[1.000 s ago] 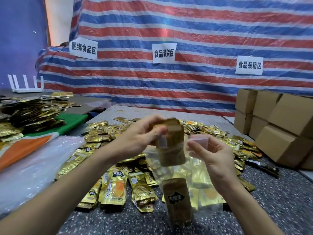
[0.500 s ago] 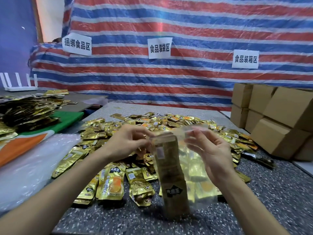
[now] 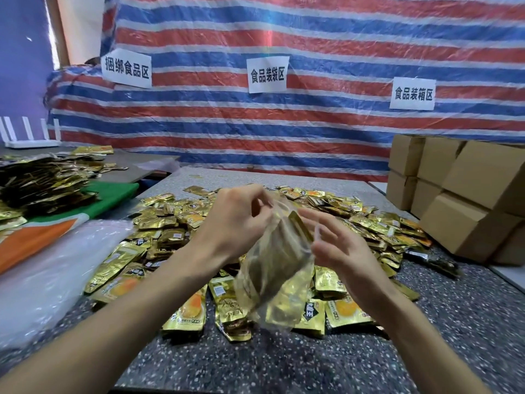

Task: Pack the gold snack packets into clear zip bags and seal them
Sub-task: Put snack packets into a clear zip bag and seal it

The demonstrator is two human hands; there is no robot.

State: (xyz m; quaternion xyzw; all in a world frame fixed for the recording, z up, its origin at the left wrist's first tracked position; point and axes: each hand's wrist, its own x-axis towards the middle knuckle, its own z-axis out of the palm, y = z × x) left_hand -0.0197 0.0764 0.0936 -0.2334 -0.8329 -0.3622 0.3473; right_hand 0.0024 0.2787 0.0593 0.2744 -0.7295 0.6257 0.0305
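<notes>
1. I see the bag (image 3: 271,282) held in the air at centre, above the pile (image 3: 377,226) on the table (image 3: 284,365).
2. The left hand (image 3: 235,220) pinches the bag's mouth at 11 o'clock with curled fingers.
3. The right hand (image 3: 338,248) is half open at 3 o'clock, with its fingers at the bag's edge. I cannot tell if it grips.
4. The long axis runs from 12 to 6 o'clock, slightly tilted, with the mouth at 12.
5. I think the packets (image 3: 295,234) must sit below the zip first. Then the strip is pressed from end to end.
</notes>
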